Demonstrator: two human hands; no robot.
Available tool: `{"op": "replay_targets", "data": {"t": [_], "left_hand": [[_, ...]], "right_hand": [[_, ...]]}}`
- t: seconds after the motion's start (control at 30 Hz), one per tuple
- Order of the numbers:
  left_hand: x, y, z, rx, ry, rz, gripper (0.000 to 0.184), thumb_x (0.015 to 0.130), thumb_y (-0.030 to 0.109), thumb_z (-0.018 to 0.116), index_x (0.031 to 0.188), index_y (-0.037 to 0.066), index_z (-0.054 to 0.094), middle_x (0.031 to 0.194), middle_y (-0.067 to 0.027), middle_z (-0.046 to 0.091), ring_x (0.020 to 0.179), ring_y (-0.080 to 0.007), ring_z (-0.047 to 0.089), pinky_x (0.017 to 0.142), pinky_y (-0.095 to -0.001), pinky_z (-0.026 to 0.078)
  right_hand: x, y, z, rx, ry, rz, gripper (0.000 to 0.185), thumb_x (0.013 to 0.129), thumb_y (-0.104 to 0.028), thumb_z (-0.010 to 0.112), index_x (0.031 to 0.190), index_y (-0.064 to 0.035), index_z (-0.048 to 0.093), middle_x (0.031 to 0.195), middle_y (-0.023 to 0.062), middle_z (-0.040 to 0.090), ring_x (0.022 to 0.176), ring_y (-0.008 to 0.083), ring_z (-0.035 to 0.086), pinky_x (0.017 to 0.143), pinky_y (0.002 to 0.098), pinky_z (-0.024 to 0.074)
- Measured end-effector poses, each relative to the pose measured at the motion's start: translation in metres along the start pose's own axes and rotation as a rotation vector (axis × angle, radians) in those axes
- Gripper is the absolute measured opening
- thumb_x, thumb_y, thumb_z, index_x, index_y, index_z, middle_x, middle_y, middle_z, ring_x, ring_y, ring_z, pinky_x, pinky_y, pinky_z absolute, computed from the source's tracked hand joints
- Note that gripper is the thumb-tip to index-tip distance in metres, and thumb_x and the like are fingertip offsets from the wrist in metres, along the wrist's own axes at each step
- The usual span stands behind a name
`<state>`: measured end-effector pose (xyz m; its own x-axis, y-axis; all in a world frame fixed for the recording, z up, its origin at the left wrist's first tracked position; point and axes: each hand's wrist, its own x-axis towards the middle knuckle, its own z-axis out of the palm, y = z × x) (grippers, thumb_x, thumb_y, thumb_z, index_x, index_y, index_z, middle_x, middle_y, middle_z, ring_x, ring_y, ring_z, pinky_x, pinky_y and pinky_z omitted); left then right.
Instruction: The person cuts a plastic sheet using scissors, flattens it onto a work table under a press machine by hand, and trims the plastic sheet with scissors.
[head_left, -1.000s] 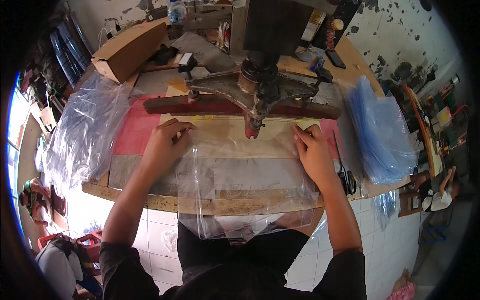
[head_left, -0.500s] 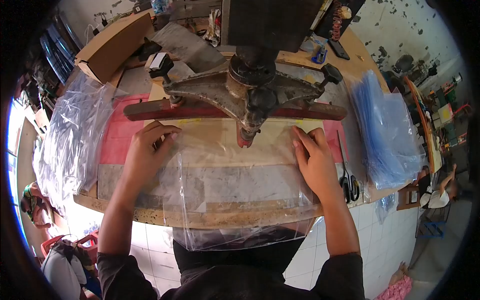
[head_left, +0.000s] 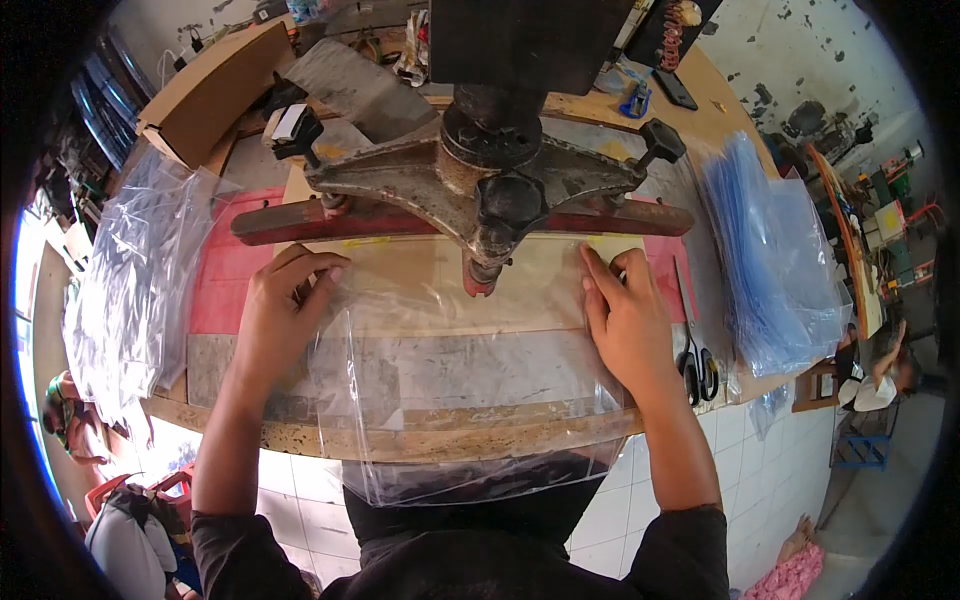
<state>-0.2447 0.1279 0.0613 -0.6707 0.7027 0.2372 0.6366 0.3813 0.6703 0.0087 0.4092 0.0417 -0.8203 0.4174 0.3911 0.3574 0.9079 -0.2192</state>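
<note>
A clear plastic sheet (head_left: 470,385) lies over the bench, its near edge hanging past the rim toward my lap. My left hand (head_left: 285,310) is closed in a pinch at the sheet's far left corner. At its far right corner, my right hand (head_left: 632,315) pinches the sheet between thumb and fingers. Just beyond both hands stretches the long press bar (head_left: 590,222) of a metal press (head_left: 430,180). Beneath the sheet is a beige strip (head_left: 400,310) with red material (head_left: 220,290) showing at both ends. Whether the sheet's far edge reaches under the bar, I cannot tell.
Piled clear plastic (head_left: 135,290) is at left, and a stack of bluish plastic sheets (head_left: 770,270) at right. Black-handled scissors (head_left: 700,370) lie beside my right hand. A cardboard box (head_left: 215,95) and a phone (head_left: 676,89) are farther back. Other people appear at the edges.
The view has shifted slightly, so the press appears a little farther left. Both hands keep their pinch on the plastic sheet, which lies almost as before.
</note>
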Motion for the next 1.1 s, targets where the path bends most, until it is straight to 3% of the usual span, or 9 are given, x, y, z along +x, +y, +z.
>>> {"op": "replay_targets", "data": {"t": [0.73,0.87,0.97,1.03,1.07,1.1], "left_hand": [[-0.002,-0.003,0.006,0.068,0.066,0.06,0.022,0.092,-0.002,0.069,0.111,0.004,0.078,0.088,-0.0087,0.063,0.069,-0.019,0.06,0.065,-0.0321,0.049],[-0.003,0.001,0.004,0.083,0.046,0.064,0.022,0.093,0.003,0.071,0.114,0.005,0.078,0.095,-0.0096,0.063,0.067,-0.0204,0.061,0.065,-0.0315,0.05],[-0.012,0.026,-0.004,0.087,-0.013,-0.025,0.025,0.093,0.013,0.074,0.116,0.005,0.077,0.106,-0.0118,0.061,0.08,-0.0239,0.065,0.07,-0.0351,0.053],[-0.017,0.031,-0.007,0.463,-0.047,0.178,0.038,0.09,0.019,0.075,0.126,0.005,0.074,0.125,-0.0167,0.061,0.104,-0.0315,0.064,0.088,-0.042,0.054],[-0.019,0.034,-0.004,0.463,-0.046,0.177,0.038,0.09,0.019,0.075,0.126,0.005,0.074,0.125,-0.0167,0.061,0.104,-0.0315,0.064,0.088,-0.042,0.054],[-0.02,0.035,-0.001,0.455,-0.055,0.266,0.043,0.09,0.017,0.072,0.13,0.004,0.07,0.129,-0.0174,0.061,0.112,-0.0347,0.062,0.096,-0.0445,0.052]], "right_hand": [[0.003,-0.001,0.002,0.002,-0.032,0.033,0.036,0.096,-0.015,0.068,0.131,-0.0068,0.071,0.098,0.0136,0.051,0.093,0.0311,0.059,0.075,0.0447,0.0535],[0.005,-0.006,-0.002,-0.032,-0.002,0.034,0.034,0.094,-0.014,0.07,0.127,-0.0076,0.073,0.105,0.0124,0.054,0.098,0.0312,0.06,0.081,0.0447,0.0531],[0.005,-0.005,-0.002,-0.114,0.044,-0.096,0.036,0.09,-0.012,0.071,0.126,-0.0082,0.074,0.119,0.0103,0.059,0.106,0.0319,0.061,0.088,0.0441,0.0527],[0.005,-0.003,0.0,-0.159,0.046,-0.185,0.038,0.088,-0.011,0.071,0.126,-0.0086,0.073,0.126,0.009,0.061,0.11,0.0321,0.061,0.092,0.0439,0.0524],[0.005,-0.001,0.002,-0.126,0.009,-0.191,0.041,0.087,-0.01,0.071,0.128,-0.0083,0.072,0.131,0.0083,0.061,0.113,0.032,0.061,0.095,0.0438,0.0523],[0.005,0.0,0.003,-0.093,-0.027,-0.197,0.044,0.086,-0.009,0.071,0.129,-0.0081,0.07,0.136,0.0075,0.061,0.116,0.0319,0.061,0.097,0.0437,0.0521]]}}
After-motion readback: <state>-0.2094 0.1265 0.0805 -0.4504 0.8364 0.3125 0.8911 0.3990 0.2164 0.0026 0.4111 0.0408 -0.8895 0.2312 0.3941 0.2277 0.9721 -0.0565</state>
